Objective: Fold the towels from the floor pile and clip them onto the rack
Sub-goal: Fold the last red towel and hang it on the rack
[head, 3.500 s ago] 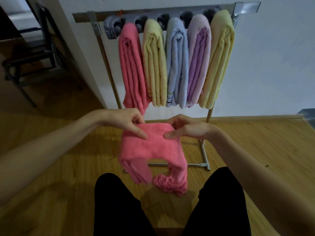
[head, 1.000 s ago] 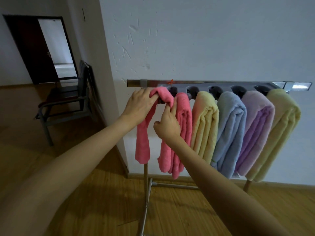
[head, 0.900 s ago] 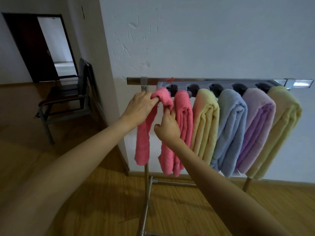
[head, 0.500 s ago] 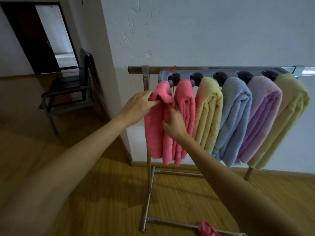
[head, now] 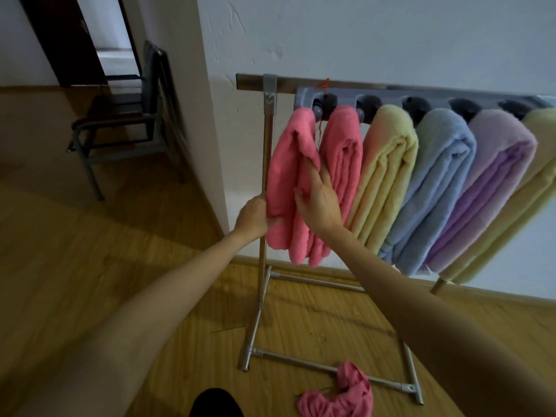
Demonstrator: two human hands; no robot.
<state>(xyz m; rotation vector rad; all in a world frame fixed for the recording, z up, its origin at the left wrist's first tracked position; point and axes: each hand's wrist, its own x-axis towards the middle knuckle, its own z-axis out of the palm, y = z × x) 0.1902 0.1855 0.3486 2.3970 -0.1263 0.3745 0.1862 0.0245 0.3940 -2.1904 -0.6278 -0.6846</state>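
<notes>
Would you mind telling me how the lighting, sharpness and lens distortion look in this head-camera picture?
Head view: dim and soft throughout, the wooden floor dark at left; wide-angle bending splays the hanging towels outward, the lilac folded towel slanting; forearms blur towards the bottom edge; no glare on the metal rack.

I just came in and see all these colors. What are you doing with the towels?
A person is hanging folded towels on a rack. The left hand grips the lower edge of the newest pink towel at the rack's left end, while the right hand tucks its fingers into the fold. Pink, yellow, blue, purple and yellow towels already hang beside it. Another pink towel lies on the floor.
</notes>
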